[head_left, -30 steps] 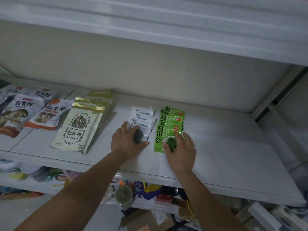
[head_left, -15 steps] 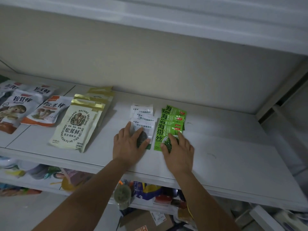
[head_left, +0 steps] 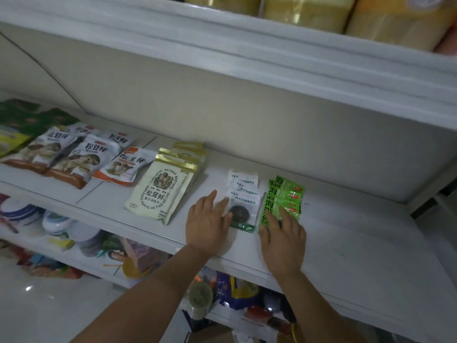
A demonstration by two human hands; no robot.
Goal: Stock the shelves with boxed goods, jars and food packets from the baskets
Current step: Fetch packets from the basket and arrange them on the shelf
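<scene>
So: both hands flat, fingers straight, gripping nothing. Left hand thumb touches the white packets at its 1 o'clock. Right hand fingers rest on the green packets at its 12. Both stacks run 12–6 on the shelf. Green reads 海, probably KELP. Cream pouches at 9: 松茸鲜, LIANGBAN RECHAO BAOTANG.

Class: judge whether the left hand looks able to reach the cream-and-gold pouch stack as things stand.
Probably yes: the left hand lies open near the cream-and-gold pouch stack, with only bare shelf between them.
</scene>
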